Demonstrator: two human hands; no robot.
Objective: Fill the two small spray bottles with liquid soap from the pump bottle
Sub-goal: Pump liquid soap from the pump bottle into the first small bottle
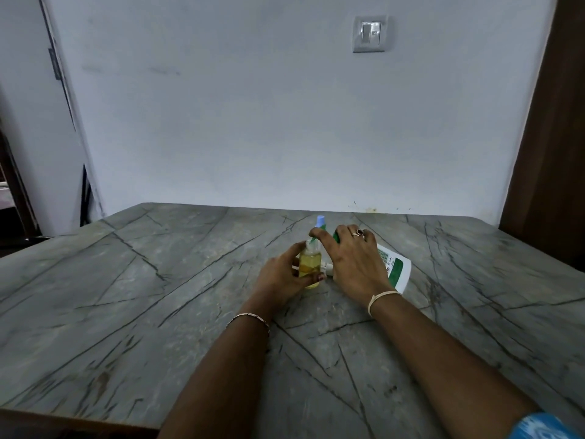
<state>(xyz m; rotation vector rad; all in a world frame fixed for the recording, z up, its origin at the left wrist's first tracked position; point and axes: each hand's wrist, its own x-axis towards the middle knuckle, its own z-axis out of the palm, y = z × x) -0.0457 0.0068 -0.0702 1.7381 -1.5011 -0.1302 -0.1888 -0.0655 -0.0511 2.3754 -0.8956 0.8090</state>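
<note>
head view: on the grey stone table (158, 296) the left hand (285, 275) grips a small bottle (310, 264) standing upright, thumb on the near side and fingers curled round the far side. the bottle is clear and shows yellow soap up to about its shoulder, so this one looks almost full. its top is off, and a white piece (328, 268) lying just beside its base may be its spray head, though it is too small to be sure.

the right hand (351, 261) is clasped over the top of the pump bottle (397, 274), which leans over to the right, with the green spout (314, 239) reaching over the small bottle's mouth. no stream of soap can be made out.

just behind the spout stands a blue cap (320, 220), probably the second spray bottle. its body is hidden, so i cannot tell whether it is filled. by my reckoning, closing the first bottle is left, and perhaps the second bottle too.
</note>
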